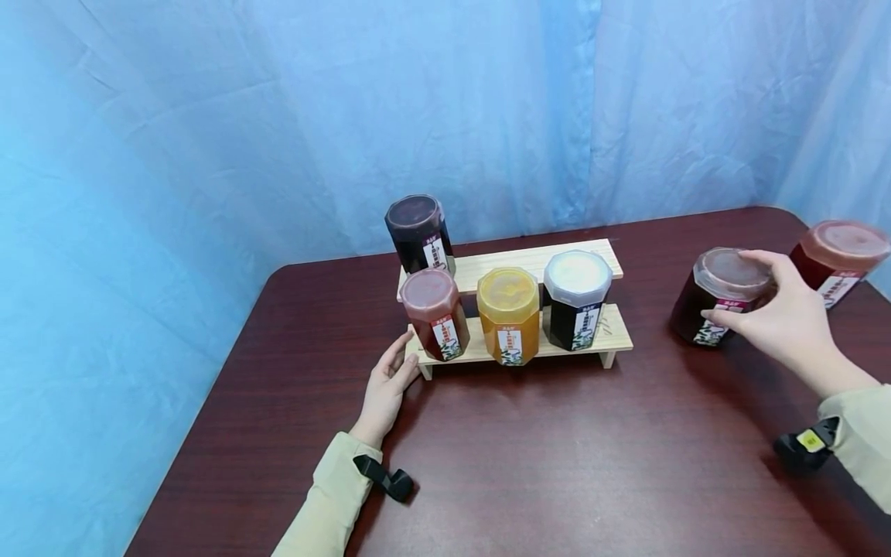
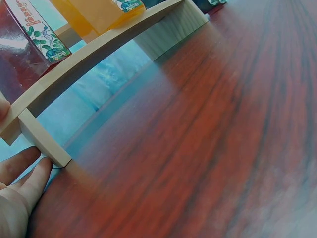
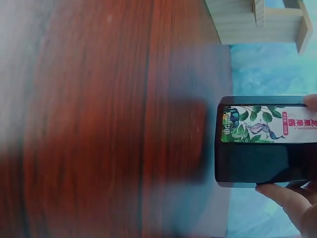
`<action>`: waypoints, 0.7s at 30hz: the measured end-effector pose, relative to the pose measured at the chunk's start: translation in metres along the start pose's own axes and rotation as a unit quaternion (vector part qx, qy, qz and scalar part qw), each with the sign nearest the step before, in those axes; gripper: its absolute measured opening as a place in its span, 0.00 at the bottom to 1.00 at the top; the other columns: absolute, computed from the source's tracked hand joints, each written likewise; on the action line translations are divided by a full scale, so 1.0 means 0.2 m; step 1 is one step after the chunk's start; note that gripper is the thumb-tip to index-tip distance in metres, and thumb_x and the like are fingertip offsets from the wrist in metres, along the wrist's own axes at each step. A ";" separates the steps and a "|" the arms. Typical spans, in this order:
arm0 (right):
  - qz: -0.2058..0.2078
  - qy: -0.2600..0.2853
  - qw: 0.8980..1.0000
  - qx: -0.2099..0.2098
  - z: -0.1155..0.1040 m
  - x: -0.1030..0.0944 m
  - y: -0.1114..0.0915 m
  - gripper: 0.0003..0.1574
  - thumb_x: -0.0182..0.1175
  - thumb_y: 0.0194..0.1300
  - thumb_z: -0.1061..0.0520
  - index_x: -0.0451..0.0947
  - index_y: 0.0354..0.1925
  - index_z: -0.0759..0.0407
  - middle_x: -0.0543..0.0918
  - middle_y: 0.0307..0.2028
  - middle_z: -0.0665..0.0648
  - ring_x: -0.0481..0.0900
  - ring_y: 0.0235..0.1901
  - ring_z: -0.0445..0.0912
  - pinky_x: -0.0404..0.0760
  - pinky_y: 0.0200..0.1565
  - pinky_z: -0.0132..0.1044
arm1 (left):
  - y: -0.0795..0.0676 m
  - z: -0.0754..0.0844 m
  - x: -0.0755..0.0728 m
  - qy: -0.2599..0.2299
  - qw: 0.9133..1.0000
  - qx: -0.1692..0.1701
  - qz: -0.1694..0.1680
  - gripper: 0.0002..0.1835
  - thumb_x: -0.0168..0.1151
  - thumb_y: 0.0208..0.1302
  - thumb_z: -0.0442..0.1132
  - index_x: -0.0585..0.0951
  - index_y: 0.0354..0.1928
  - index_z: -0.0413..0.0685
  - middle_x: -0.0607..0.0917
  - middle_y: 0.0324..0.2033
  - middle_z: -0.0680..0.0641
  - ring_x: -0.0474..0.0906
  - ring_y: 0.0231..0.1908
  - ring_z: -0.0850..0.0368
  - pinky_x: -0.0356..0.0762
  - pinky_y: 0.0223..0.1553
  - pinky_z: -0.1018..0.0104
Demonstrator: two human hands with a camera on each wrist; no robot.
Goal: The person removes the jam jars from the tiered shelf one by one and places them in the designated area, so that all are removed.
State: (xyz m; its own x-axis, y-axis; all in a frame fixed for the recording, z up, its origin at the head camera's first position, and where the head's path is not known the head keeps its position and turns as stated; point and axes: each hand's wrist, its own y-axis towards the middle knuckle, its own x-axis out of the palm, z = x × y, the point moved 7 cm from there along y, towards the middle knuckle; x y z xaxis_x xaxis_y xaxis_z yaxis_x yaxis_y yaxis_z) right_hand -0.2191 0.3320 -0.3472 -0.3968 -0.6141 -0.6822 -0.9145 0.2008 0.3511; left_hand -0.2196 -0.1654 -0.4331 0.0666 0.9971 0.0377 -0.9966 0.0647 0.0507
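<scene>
My left hand [image 1: 387, 382] holds the left end of a two-tier wooden stand [image 1: 622, 333], with fingers [image 2: 38, 173] against its end leg. On the lower tier stand a reddish jam jar [image 1: 440, 329], a yellow jar [image 1: 513, 334] and a dark jar with a whitish lid [image 1: 574, 321]. A very dark jar [image 1: 411, 246] sits at the left of the upper tier. Off to the stand's right, my right hand [image 1: 793, 313] grips a dark jam jar with a pink-topped label [image 3: 257, 161] near its lid, thumb and fingers on opposite sides. The right wrist view shows it close to the tabletop.
Behind the gripped jar, a red jar [image 1: 828, 259] stands near the table's right edge. The dark reddish-brown table [image 1: 529, 464] extends in front of the stand. A light blue curtain [image 1: 431, 116] hangs behind the table and along its left side.
</scene>
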 end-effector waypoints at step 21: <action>-0.023 -0.015 0.999 0.029 0.10 -0.01 0.06 0.56 0.72 0.49 0.57 0.53 0.70 0.61 0.66 0.58 0.74 0.64 0.52 0.65 0.61 0.45 0.29 | -0.01 -0.01 0.00 0.001 1.000 -0.009 0.006 0.26 0.51 0.70 0.35 0.63 0.69 0.43 0.65 0.68 0.41 0.66 0.61 0.58 0.73 0.55 0.68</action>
State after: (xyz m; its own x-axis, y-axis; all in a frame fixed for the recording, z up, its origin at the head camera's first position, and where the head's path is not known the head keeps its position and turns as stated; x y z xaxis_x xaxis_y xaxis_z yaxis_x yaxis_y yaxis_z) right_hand -0.2301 0.3521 -0.3545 -0.3563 -0.6000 -0.7162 -0.9343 0.2172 0.2828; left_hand -0.2184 -0.1656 -0.4343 0.0543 0.9978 0.0370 -0.9980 0.0531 0.0329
